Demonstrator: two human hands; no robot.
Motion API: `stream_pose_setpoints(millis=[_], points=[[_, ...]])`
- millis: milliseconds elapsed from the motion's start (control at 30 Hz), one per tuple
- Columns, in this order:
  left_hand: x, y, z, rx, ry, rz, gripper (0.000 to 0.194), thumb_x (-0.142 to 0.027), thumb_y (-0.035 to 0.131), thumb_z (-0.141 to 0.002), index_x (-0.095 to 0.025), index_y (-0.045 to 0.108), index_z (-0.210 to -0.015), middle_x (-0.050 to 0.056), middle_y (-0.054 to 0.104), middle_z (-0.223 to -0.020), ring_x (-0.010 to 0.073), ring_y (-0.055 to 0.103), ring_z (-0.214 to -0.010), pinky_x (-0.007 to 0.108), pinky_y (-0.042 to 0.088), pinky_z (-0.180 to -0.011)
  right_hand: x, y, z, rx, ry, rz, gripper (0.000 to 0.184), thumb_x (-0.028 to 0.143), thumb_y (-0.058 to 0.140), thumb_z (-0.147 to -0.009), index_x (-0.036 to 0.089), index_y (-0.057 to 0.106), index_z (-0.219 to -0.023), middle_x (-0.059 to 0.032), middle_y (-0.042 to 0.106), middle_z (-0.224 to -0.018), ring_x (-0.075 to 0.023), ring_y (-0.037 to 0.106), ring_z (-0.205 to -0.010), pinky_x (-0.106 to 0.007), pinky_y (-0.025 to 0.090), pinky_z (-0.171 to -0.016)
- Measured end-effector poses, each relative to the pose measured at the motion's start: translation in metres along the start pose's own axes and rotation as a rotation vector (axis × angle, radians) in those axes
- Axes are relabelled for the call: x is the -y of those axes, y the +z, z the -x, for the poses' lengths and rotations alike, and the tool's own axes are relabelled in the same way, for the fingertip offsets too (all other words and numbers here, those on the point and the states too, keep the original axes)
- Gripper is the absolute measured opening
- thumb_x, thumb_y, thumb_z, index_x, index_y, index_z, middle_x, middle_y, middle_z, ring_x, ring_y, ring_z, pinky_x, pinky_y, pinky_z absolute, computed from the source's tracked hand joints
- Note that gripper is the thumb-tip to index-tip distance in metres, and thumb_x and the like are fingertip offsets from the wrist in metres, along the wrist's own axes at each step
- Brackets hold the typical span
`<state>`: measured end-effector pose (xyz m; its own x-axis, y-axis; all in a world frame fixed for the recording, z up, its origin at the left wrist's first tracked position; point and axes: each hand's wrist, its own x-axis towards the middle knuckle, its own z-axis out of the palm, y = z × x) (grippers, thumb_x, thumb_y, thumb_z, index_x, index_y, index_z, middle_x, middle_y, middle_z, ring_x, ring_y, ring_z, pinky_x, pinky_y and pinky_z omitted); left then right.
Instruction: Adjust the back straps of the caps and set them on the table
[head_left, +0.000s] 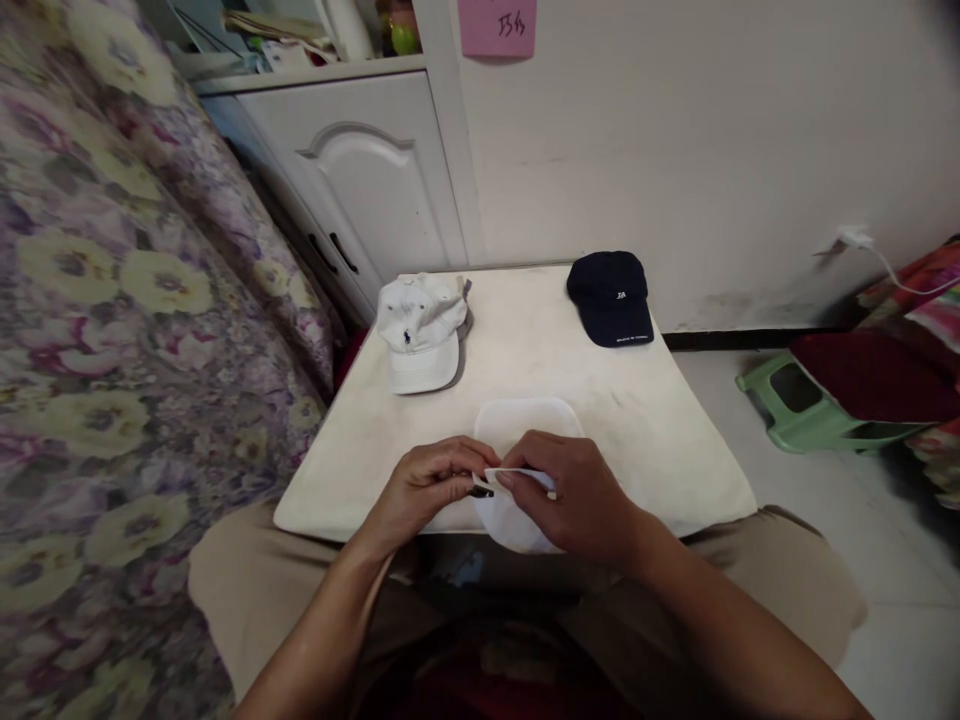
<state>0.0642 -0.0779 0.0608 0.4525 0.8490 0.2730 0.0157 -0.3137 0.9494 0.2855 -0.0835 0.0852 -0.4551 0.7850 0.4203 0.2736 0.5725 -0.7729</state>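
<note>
Both hands meet over the front edge of the table. My left hand [435, 480] is closed, pinching the end of a narrow white strap [517, 472] beside a small dark piece [481, 491] that looks like a buckle. The fingers of my right hand [570, 490] are closed on the same strap from the other side. Beneath them is a white, rounded, cap-like item [529, 415], partly covered by my right hand and reaching past the table edge. Whether the strap is joined to it, I cannot tell.
A white cap [420, 335] lies at the table's back left, a navy cap [611, 295] at its back right. The cream-covered table [525, 330] stands against the wall. A floral curtain [97, 350] hangs left; a green stool [795, 400] stands right.
</note>
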Motion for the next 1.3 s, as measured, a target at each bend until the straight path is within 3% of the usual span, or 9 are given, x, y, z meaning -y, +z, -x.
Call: stream_pose_setpoints(millis=[600,1300], points=[[-0.016,-0.001,-0.002,-0.01,0.098,-0.139,0.013,-0.021,0.067,-0.09,-0.018,0.078,-0.098,0.009,0.073,-0.1,0.0183,0.069,-0.092,0.028,0.051,-0.083,0.005,0.004,0.005,-0.028,-0.072,0.054,0.011,0.013,0.057,-0.09,0.016,0.067,-0.086,-0.0039,0.068,-0.08,-0.0159,0.064,-0.073,-0.028,0.045,-0.069],[-0.013,0.001,-0.003,-0.056,0.02,-0.114,0.01,-0.019,0.069,-0.088,-0.018,0.078,-0.092,0.008,0.074,-0.094,0.0193,0.069,-0.089,0.029,0.052,-0.081,0.001,0.008,0.005,-0.01,-0.129,0.21,0.013,0.01,0.055,-0.086,0.019,0.064,-0.083,-0.0028,0.067,-0.077,-0.016,0.061,-0.071,-0.028,0.043,-0.065]])
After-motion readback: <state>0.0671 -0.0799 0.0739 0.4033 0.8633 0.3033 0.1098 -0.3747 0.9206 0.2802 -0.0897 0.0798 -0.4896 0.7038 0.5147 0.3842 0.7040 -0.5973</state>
